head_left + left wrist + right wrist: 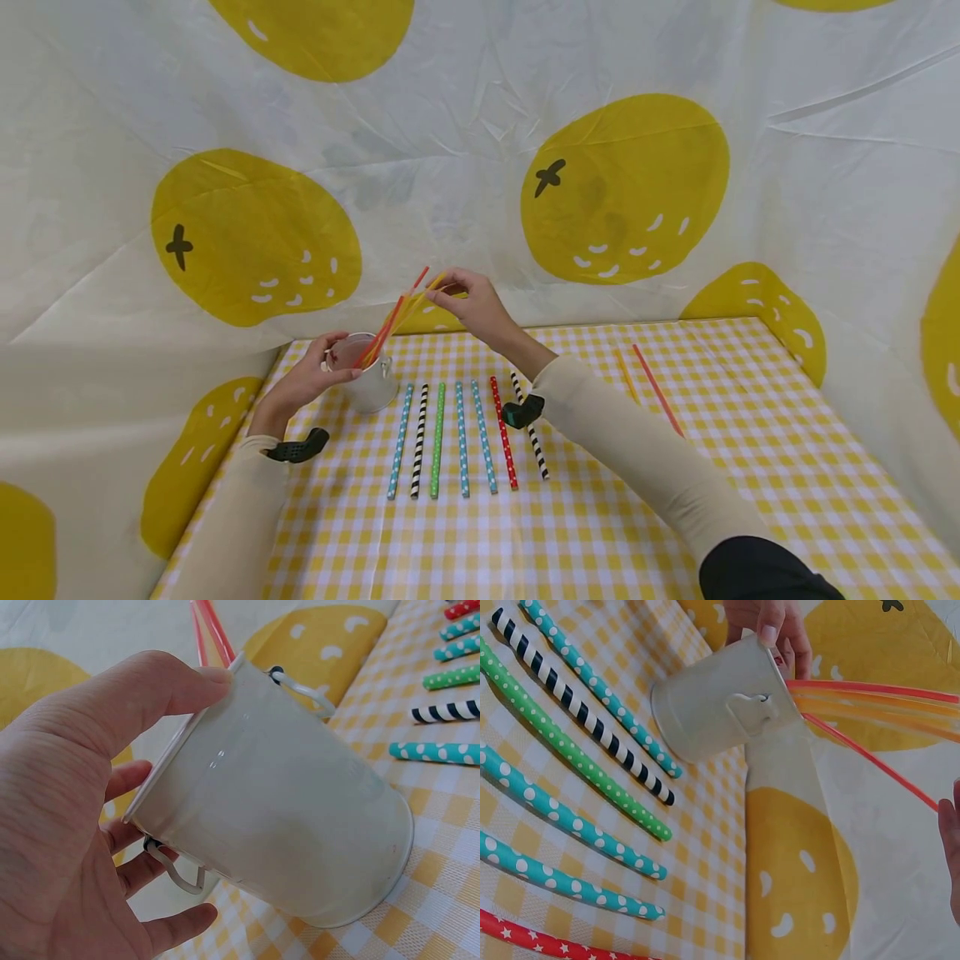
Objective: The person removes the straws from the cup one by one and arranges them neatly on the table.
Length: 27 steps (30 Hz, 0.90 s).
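A small white metal bucket (372, 387) with side handles stands on the cloth at the left. My left hand (313, 372) holds its rim, the thumb over the near edge in the left wrist view and the other fingers around the far side. Red and yellow straws (390, 327) lean out of the bucket toward the right. Above and right of it, my right hand (474, 307) pinches a yellow straw (433, 286) near its upper end. In the right wrist view only part of that hand shows at the right edge, beyond the red straw (877, 763).
Several patterned paper straws (440, 442), dotted, striped and starred, lie in a row right of the bucket. Farther right, a red straw (658, 390) and a yellow straw (626, 375) lie on the checked tablecloth (600, 517). A fruit-print curtain (450, 125) hangs behind.
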Tool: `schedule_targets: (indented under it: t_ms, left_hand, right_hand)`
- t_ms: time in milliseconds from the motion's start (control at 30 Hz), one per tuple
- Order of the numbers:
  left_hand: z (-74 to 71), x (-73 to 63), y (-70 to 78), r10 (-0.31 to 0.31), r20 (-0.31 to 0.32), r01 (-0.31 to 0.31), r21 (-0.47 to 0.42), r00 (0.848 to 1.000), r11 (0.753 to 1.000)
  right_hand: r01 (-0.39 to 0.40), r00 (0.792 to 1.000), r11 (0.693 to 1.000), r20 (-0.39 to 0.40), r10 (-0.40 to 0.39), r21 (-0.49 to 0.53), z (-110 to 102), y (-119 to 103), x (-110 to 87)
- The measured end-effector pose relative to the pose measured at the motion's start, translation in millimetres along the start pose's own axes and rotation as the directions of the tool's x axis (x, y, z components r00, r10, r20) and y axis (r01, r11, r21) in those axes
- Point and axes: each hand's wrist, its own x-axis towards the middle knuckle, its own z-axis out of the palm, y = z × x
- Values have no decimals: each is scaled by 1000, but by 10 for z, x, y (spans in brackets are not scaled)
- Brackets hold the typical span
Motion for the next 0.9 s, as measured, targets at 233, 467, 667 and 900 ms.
schedule_targets:
  t_ms: [233, 467, 667, 900]
  left_hand:
    - [-8, 4, -15, -7, 2, 7, 7, 1000, 1000]
    - [-2, -4, 7, -10, 9, 10, -10, 1000, 1000]
    - [-4, 3, 17, -22, 7, 23, -10, 1000, 1000]
    - [-22, 1, 4, -26, 10, 26, -14, 1000, 1000]
  right_hand:
    - [-109, 994, 993, 8, 108, 44, 99, 56, 65]
    - [-183, 983, 980, 31, 181, 77, 241, 152, 156]
    - [-259, 964, 965, 74, 256, 33, 313, 198, 204]
    - [-267, 953, 963, 159, 259, 31, 300, 187, 186]
